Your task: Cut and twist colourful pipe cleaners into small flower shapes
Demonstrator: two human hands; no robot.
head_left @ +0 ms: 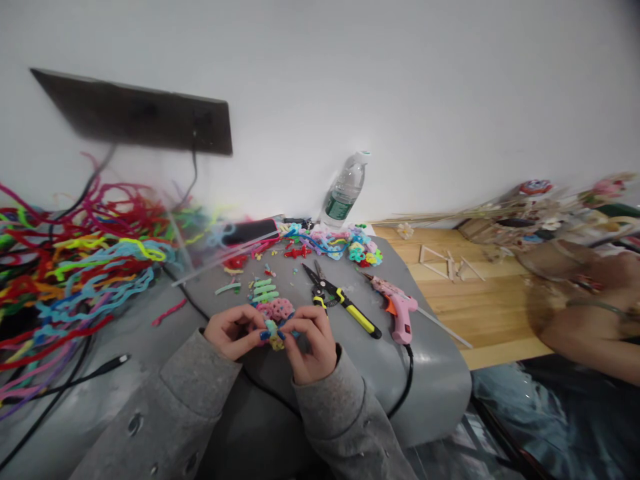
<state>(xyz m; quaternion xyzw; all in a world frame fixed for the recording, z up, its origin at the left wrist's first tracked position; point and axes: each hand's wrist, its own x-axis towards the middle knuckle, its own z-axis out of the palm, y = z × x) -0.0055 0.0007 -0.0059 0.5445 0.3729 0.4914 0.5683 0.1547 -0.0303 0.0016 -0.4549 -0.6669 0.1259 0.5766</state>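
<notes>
Between the fingertips of both hands is a small pale-green and yellow pipe-cleaner piece (273, 333), low over the grey surface. My left hand (235, 333) pinches it from the left, and my right hand (311, 339) grips its other side. Fingers partly cover the piece, so its full shape is hidden. Just beyond them lie a pink pipe-cleaner cluster (276, 309) and green pipe-cleaner coils (264, 291). Open-jawed pliers with yellow-and-black handles (345, 303) rest to the right. Farther right is a pink hot glue gun (397, 305) with a glue stick in its back.
A big heap of colourful pipe cleaners (100, 267) fills the left side, with black cables running through. A water bottle (344, 190) leans at the wall behind more pipe-cleaner pieces (365, 247). At right, another person's arm (595, 327) is over a wooden table (480, 313).
</notes>
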